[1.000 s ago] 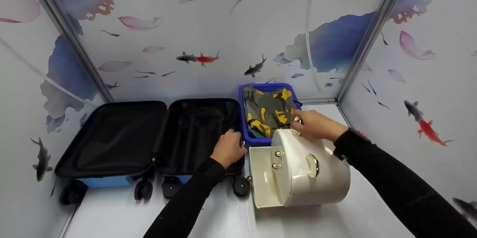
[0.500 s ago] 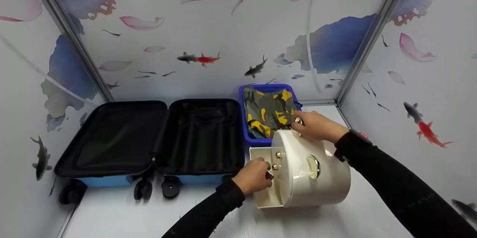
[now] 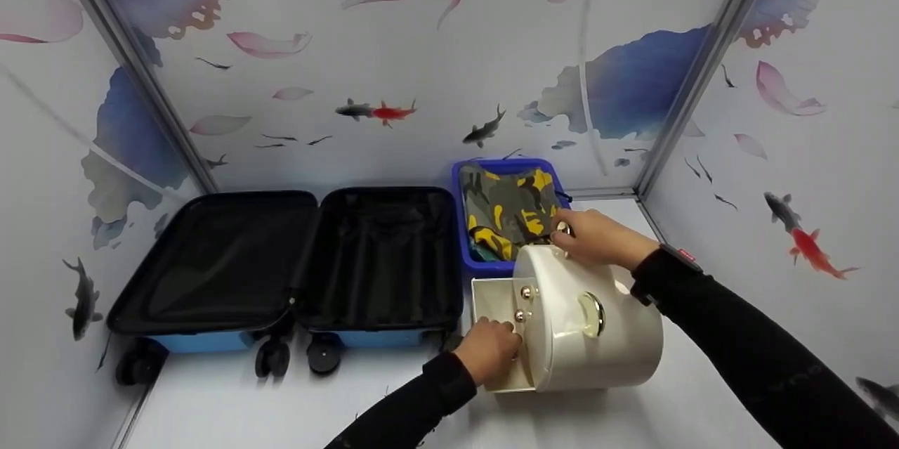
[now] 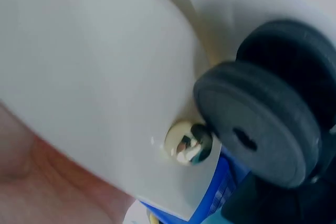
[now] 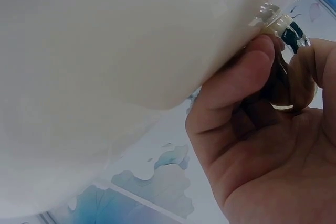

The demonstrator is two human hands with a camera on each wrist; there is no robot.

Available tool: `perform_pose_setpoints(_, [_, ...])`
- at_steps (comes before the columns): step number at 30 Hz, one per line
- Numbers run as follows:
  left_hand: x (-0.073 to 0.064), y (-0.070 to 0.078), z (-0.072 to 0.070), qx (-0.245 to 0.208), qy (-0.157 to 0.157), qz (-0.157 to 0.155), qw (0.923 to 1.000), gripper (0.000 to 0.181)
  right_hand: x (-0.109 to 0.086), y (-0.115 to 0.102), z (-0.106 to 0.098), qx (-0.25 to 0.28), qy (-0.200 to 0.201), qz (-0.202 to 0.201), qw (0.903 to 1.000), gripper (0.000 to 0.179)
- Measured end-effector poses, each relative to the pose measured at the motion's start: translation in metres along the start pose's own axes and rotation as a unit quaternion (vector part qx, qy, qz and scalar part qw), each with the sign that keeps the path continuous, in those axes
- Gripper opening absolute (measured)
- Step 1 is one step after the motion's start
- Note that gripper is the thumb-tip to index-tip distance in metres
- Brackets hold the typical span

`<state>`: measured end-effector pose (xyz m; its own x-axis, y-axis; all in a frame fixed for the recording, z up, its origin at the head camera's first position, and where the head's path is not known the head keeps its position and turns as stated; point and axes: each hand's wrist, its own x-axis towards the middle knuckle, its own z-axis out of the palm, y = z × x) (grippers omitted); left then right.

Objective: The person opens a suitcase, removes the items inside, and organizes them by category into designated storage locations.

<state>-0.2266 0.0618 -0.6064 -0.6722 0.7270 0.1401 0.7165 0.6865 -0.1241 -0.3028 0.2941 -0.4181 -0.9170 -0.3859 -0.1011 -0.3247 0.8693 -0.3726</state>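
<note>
A glossy cream storage box (image 3: 604, 322) with a rounded body lies with its drawer (image 3: 491, 294) pulled out to the left. My left hand (image 3: 488, 350) reaches over the drawer's edge, fingers bent down inside; whatever lies at the fingertips is hidden. In the left wrist view, the drawer front with its shiny round knob (image 4: 189, 142) covers those fingers. My right hand (image 3: 600, 237) grips the gold handle (image 3: 564, 228) on the box's upper side, thumb and fingers curled round it in the right wrist view. Two more gold knobs (image 3: 526, 292) show beside the drawer.
An open black-lined suitcase (image 3: 379, 259) with a blue shell lies left of the box; its black wheel (image 4: 252, 124) stands close to the drawer front. Behind the box is a blue basket (image 3: 460, 224) holding yellow-and-grey camouflage cloth (image 3: 509, 203). Printed wall panels enclose the table (image 3: 267, 414).
My left hand has moved from the suitcase's right edge, a small object at its fingertips, rightward and down into the drawer. My right hand has kept its grip on the handle.
</note>
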Motion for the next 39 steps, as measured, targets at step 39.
perform_pose_setpoints(39, [-0.044, -0.035, 0.008, -0.155, 0.090, -0.136, 0.9743, 0.013, 0.002, 0.000, 0.000, 0.005, 0.001, -0.011, 0.9999, 0.028])
